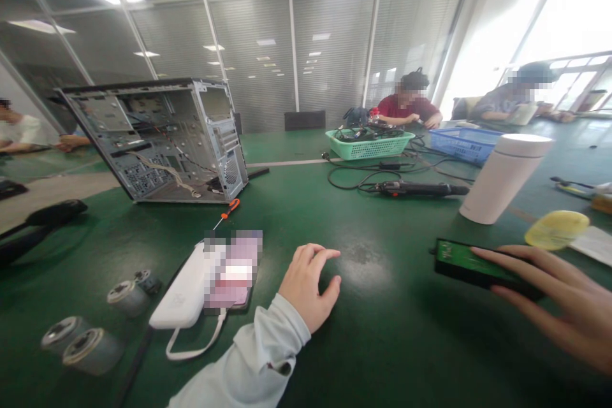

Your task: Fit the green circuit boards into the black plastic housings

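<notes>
My right hand [559, 299] grips a black box with a green circuit board [459, 258] on its top face, fingers above and thumb along the near side. The box is held at the right, close to the tabletop. My left hand [310, 282] is at the middle of the green table [382, 331], thumb and fingers apart, with nothing between them. Just left of it lies a phone [234, 274] beside a white power bank [184, 290], and a white cable [201, 352] loops between the two.
An open computer case [167, 146] stands at the left, near an orange-handled screwdriver [231, 208]. Several metal cylinders [93, 350] sit front left. Beyond are an electric screwdriver [415, 189], a green basket [368, 148], a blue basket [466, 143] and a white tumbler [504, 178]. People sit across the table.
</notes>
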### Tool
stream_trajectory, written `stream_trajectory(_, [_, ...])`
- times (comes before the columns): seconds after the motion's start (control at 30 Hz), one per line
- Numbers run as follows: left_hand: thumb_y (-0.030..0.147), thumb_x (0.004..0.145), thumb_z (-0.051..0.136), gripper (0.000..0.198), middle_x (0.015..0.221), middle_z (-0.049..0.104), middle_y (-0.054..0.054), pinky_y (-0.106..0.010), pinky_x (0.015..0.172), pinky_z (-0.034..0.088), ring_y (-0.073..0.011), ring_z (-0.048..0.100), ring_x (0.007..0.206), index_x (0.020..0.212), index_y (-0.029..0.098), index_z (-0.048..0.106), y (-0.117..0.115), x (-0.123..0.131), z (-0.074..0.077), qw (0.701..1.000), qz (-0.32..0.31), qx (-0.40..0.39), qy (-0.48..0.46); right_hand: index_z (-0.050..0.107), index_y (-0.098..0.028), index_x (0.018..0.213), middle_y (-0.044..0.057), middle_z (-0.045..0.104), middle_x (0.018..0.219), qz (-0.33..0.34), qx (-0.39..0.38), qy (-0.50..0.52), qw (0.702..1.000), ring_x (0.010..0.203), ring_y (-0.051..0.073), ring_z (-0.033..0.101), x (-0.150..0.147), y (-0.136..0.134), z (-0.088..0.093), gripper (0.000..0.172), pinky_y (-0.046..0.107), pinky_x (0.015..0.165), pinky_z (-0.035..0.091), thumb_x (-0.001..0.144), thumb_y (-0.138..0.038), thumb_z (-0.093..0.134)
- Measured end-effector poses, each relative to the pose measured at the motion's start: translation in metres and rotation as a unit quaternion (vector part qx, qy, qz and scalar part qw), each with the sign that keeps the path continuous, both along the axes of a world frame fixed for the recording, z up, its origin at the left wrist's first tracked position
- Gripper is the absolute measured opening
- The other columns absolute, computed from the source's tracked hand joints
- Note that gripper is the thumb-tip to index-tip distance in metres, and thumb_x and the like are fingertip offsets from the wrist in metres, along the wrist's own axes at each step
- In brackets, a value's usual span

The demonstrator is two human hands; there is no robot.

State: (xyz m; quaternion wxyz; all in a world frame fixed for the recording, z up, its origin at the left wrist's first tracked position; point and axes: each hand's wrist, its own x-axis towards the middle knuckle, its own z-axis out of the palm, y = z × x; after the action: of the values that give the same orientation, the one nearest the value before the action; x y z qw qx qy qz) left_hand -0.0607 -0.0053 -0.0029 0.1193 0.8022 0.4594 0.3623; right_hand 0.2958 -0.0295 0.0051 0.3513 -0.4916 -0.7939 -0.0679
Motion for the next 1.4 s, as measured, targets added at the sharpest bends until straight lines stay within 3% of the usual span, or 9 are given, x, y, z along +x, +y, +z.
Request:
stream_trajectory(0.3, [0.026, 0.091, 0.03, 0.031, 0.09, 0.062, -0.005, -0.035, 0.086, 0.044, -0.0182, 0.058, 0.09, 0.107, 0.017, 0.055, 0.002, -0.004, 0.005, 0.974, 0.084, -0.051, -0.206, 0.044, -0.021, 0.123, 0.007, 0.047, 0.116, 0.149, 0.011, -0.118, 0.982, 0.101, 0.022, 0.047, -0.169, 0.013, 0.014, 0.032, 0.037, 0.078, 0.051, 0.092, -0.023, 0.04])
stream_trajectory(0.53, [0.032, 0.09, 0.031, 0.033, 0.092, 0.063, -0.005, -0.034, 0.087, 0.044, -0.0184, 0.058, 0.091, 0.098, 0.019, 0.06, 0.004, -0.004, 0.008, 0.951, 0.11, -0.098, -0.272, 0.046, -0.02, 0.118, 0.008, 0.046, 0.116, 0.164, -0.025, -0.013, 0.986, 0.102, 0.021, 0.046, -0.191, 0.017, 0.006, 0.029, 0.037, 0.084, 0.047, 0.089, -0.019, 0.047])
stream_trajectory(0.67, [0.034, 0.087, 0.035, 0.032, 0.105, 0.062, -0.006, -0.034, 0.091, 0.044, -0.0193, 0.056, 0.102, 0.101, 0.018, 0.058, 0.006, -0.003, 0.006, 0.937, 0.087, -0.136, -0.31, 0.049, -0.019, 0.114, 0.008, 0.05, 0.111, 0.162, -0.136, 0.149, 0.966, 0.102, 0.019, 0.049, -0.186, 0.022, -0.005, 0.027, 0.037, 0.089, 0.045, 0.089, -0.028, 0.045])
stream_trajectory(0.77, [0.034, 0.082, 0.042, 0.034, 0.099, 0.063, -0.007, -0.033, 0.08, 0.048, -0.0197, 0.059, 0.093, 0.109, 0.017, 0.053, 0.006, -0.001, 0.005, 0.926, 0.064, -0.169, -0.332, 0.05, -0.015, 0.111, 0.008, 0.054, 0.099, 0.157, -0.332, 0.284, 0.886, 0.082, 0.017, 0.055, -0.183, 0.024, -0.001, 0.043, 0.027, 0.065, 0.049, 0.084, -0.048, 0.049])
stream_trajectory(0.87, [0.04, 0.079, 0.046, 0.034, 0.083, 0.062, -0.004, -0.032, 0.072, 0.048, -0.0193, 0.059, 0.081, 0.101, 0.016, 0.055, 0.005, 0.0, 0.008, 0.932, 0.053, -0.179, -0.311, 0.049, -0.012, 0.106, 0.005, 0.054, 0.08, 0.147, -0.519, 0.415, 0.733, 0.061, 0.012, 0.054, -0.181, 0.024, 0.011, 0.052, 0.016, 0.043, 0.038, 0.077, -0.055, 0.056])
stream_trajectory(1.0, [0.05, 0.079, 0.043, 0.034, 0.066, 0.055, 0.0, -0.028, 0.062, 0.044, -0.0163, 0.053, 0.066, 0.073, 0.019, 0.053, 0.003, -0.001, 0.014, 0.946, 0.038, -0.174, -0.271, 0.049, -0.011, 0.091, 0.001, 0.051, 0.065, 0.104, -0.676, 0.507, 0.524, 0.044, 0.007, 0.05, -0.182, 0.023, 0.021, 0.035, 0.013, 0.039, 0.036, 0.092, -0.044, 0.038])
stream_trajectory(1.1, [0.056, 0.079, 0.038, 0.042, 0.055, 0.044, 0.003, -0.028, 0.055, 0.037, -0.0145, 0.044, 0.057, 0.058, 0.021, 0.044, 0.004, -0.002, 0.015, 0.953, 0.043, -0.16, -0.255, 0.048, -0.01, 0.078, 0.003, 0.051, 0.059, 0.123, -0.739, 0.509, 0.424, 0.039, 0.008, 0.047, -0.182, 0.023, 0.02, 0.053, 0.014, 0.035, 0.033, 0.098, -0.047, 0.016])
stream_trajectory(1.27, [0.06, 0.079, 0.034, 0.048, 0.052, 0.041, 0.003, -0.029, 0.054, 0.034, -0.0143, 0.041, 0.055, 0.051, 0.022, 0.038, 0.007, -0.002, 0.015, 0.944, 0.065, -0.194, -0.257, 0.045, -0.014, 0.08, 0.002, 0.049, 0.053, 0.162, -0.749, 0.515, 0.384, 0.036, 0.009, 0.045, -0.182, 0.023, 0.015, 0.055, 0.014, 0.035, 0.031, 0.098, -0.049, 0.005])
stream_trajectory(1.4, [0.06, 0.078, 0.038, 0.046, 0.057, 0.047, 0.001, -0.028, 0.056, 0.038, -0.0154, 0.045, 0.061, 0.058, 0.019, 0.046, 0.008, -0.002, 0.012, 0.936, 0.055, -0.21, -0.275, 0.045, -0.013, 0.083, 0.002, 0.048, 0.056, 0.13, -0.726, 0.519, 0.432, 0.039, 0.009, 0.047, -0.184, 0.022, 0.016, 0.047, 0.015, 0.036, 0.034, 0.098, -0.045, 0.015])
